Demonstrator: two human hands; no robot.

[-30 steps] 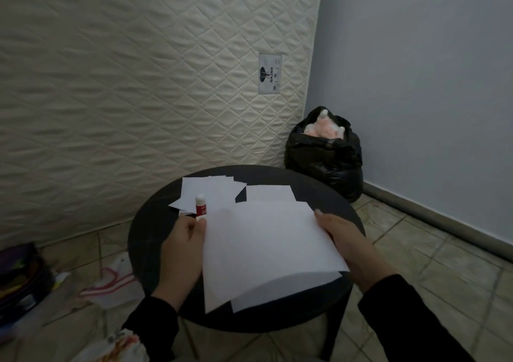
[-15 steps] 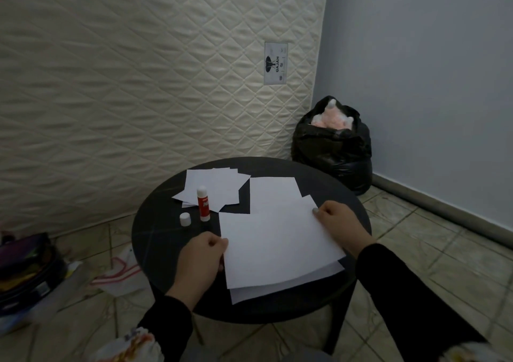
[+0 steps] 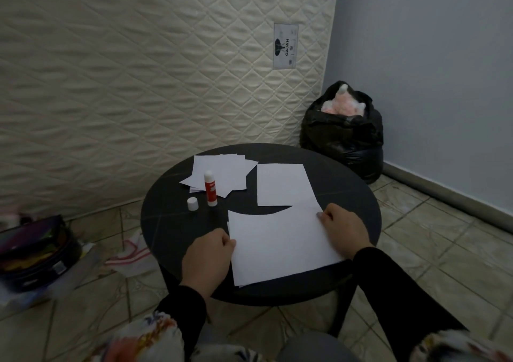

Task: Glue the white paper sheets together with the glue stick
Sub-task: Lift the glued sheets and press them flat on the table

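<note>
Paper comes in 3 groups on the round black table [image 3: 166, 217]: 1 loose fan of small white sheets [image 3: 222, 173] at 11 o'clock, too overlapped to count; 1 single white rectangular sheet [image 3: 283, 184] at 12 o'clock; and 1 large stack of white paper sheets [image 3: 280, 245] at 6 o'clock, where the edge of a lower sheet peeks out along the left and bottom, so at least 2 lie there. This stack lies flat, its long axis running from 8 o'clock to 2 o'clock, and its far edge covers the near corner of the single sheet.

1 red-and-white glue stick [image 3: 210, 188] stands upright with its uncapped white tip pointing up, at the near edge of the fan. 1 small white cap [image 3: 192, 204] stands just beside it at 8 o'clock.

2 hands are on the stack. The left hand [image 3: 206, 259] has curled fingers meeting the stack's left edge; whether they pinch it cannot be told. The right hand [image 3: 342, 229] rests on the far right corner, fingers bent and held together.

1 black plastic bag [image 3: 344, 136] sits on the floor at 1 o'clock.
</note>
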